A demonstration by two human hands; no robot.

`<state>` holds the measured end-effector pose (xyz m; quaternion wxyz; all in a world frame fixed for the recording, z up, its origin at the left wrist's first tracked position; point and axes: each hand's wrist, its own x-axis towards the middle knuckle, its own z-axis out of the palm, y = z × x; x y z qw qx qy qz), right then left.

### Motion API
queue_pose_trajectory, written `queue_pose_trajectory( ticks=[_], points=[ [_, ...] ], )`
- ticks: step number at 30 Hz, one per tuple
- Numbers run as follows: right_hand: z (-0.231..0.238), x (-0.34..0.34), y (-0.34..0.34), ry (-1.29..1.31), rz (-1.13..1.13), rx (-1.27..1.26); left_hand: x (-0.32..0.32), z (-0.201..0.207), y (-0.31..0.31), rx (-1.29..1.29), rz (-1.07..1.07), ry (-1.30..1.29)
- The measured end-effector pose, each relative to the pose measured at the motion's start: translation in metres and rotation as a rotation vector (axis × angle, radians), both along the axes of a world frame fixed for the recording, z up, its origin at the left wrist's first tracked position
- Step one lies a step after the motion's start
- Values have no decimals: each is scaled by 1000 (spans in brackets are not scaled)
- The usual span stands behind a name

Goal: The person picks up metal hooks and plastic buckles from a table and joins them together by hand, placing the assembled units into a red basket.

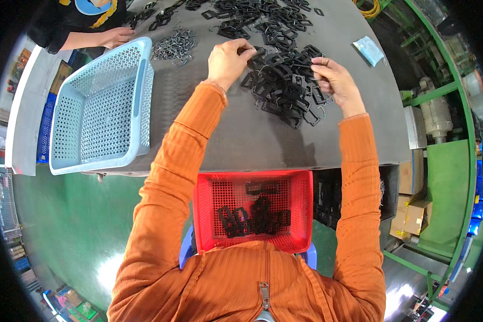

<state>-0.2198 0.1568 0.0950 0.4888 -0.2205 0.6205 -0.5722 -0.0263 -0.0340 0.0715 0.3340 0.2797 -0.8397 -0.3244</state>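
My left hand (228, 61) and right hand (335, 85) curl fingers thumbward, gripping what I can't tell, at the heaped black rectangular plastic-looking frames (290, 88) on the smooth grey table (241, 145), each likely light, stiff, best pinched by its rim.

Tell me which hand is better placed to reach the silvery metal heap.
Probably the left hand: it is nearer the silvery metal heap, while the right hand is beyond the pile of black pieces.
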Motion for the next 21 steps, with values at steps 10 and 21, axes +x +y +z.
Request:
queue_pose_trajectory(
  ticks=[10,21],
  points=[
    [-31,91,19,1375,98,419,8,28,-19,565,-151,50],
    [22,46,-5,1220,-25,142,33,-35,22,109,-46,-223]
  ],
)
